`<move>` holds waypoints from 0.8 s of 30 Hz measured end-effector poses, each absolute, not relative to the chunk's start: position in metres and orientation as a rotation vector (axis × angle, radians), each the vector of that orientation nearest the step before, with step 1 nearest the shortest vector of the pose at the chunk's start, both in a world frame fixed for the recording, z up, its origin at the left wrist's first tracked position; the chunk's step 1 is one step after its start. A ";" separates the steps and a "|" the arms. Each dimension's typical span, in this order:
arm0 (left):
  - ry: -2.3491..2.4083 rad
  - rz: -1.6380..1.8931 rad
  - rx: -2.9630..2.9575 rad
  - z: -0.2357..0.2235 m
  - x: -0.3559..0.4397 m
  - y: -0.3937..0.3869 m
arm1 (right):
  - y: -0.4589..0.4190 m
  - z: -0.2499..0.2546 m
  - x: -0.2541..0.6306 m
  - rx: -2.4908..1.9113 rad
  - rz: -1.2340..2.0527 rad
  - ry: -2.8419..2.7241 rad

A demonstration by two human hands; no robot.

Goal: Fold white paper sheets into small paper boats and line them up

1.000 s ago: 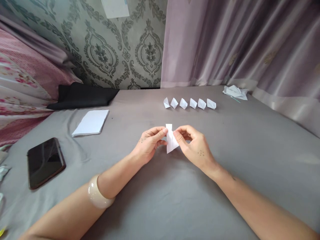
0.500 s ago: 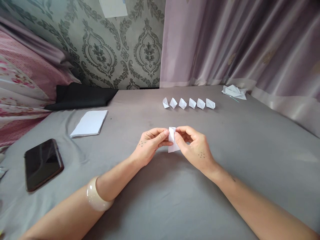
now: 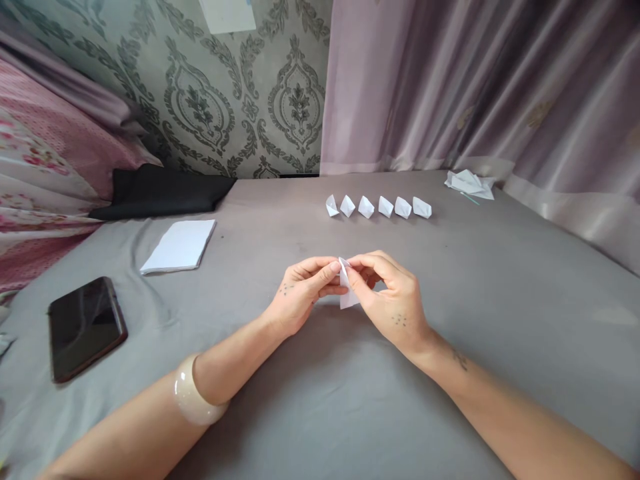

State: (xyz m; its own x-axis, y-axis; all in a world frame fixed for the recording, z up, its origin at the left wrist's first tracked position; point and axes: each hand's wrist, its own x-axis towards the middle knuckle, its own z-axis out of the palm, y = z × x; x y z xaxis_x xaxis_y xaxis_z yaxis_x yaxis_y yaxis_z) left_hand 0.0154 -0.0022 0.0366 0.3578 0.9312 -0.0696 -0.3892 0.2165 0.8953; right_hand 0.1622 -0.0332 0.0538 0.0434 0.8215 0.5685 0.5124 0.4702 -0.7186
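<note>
See at the near side a left forearm (image 3: 135, 417) and a right forearm (image 3: 520, 403), both cut off by the bottom of the view along with the near edge of the grey cloth (image 3: 525, 293). See a glossy cream bangle (image 3: 193, 395) around the left forearm, with its underside hidden. Catch only a sliver of a yellow object (image 3: 3, 469) at the bottom left, too little to name. Find a smartphone (image 3: 87, 330) lying with a dark screen toward the cloth's left edge.

Over the middle of the cloth, find a small folded paper (image 3: 349, 301) between the left hand (image 3: 301, 297) and the right hand (image 3: 395, 299), touching both. See left thumb and fingers narrowed to a pinch on its left side, right thumb and fingers likewise closed on its right. Make out just its top tip and a lower flap; cannot follow the creases or the fingertips behind it.

Farther off toward the left edge, see a stack of white paper sheets (image 3: 180, 247), hard to count. Near the far edge, right of its middle, see six folded white papers (image 3: 366, 207) in a row, slightly apart. Find black fabric (image 3: 165, 193) at the far left corner and overlapping white paper pieces (image 3: 467, 181) at the far right, with a thin greenish stick (image 3: 470, 199) just before them, too small to identify. Beyond, see patterned wallpaper (image 3: 200, 100), partly covered by a mauve curtain (image 3: 410, 87).
</note>
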 end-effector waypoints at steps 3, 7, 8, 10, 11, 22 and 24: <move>0.725 1.028 0.911 0.038 0.015 -0.002 | -0.033 0.053 0.163 -1.143 0.311 -1.628; 0.741 1.015 0.904 0.041 0.016 -0.003 | -0.033 0.051 0.164 -1.114 0.237 -1.667; 0.742 1.012 0.901 0.042 0.016 -0.003 | -0.033 0.051 0.164 -1.112 0.215 -1.677; 0.740 1.008 0.896 0.042 0.016 -0.003 | -0.034 0.050 0.164 -1.115 0.165 -1.695; 0.737 1.009 0.894 0.042 0.016 -0.003 | -0.034 0.049 0.164 -1.122 0.138 -1.704; 0.714 0.981 0.905 0.038 0.011 0.002 | -0.036 0.046 0.167 -1.144 -0.056 -1.890; 0.707 0.967 0.901 0.038 0.010 0.002 | -0.035 0.047 0.169 -1.134 -0.046 -1.913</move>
